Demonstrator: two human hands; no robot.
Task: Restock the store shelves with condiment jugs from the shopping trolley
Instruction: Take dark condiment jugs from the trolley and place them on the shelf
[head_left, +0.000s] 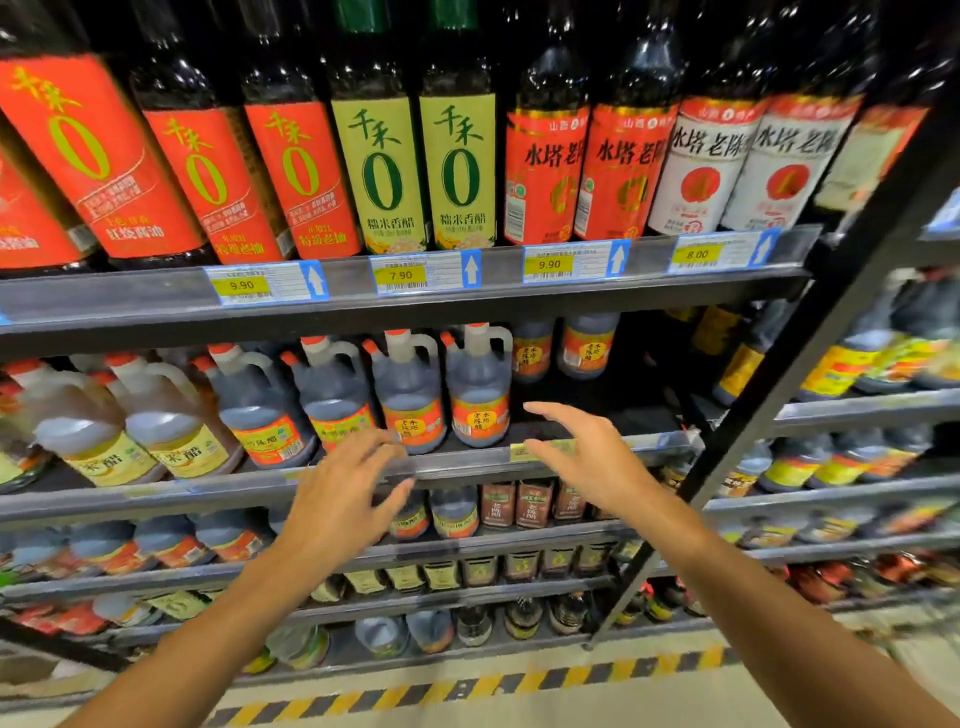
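Here both hands reach toward the middle shelf (597, 447), the left hand (345, 493) and right hand (587, 457) each with fingers spread apart and holding nothing, just in front of a row of dark condiment jugs (478, 384) standing upright at the shelf's front edge. Pale vinegar jugs (171, 421) stand to the left of that row, and tall bottles (379, 156) line the shelf above over yellow price tags (400, 275). A black-and-yellow striped strip (467, 686) runs along the floor.
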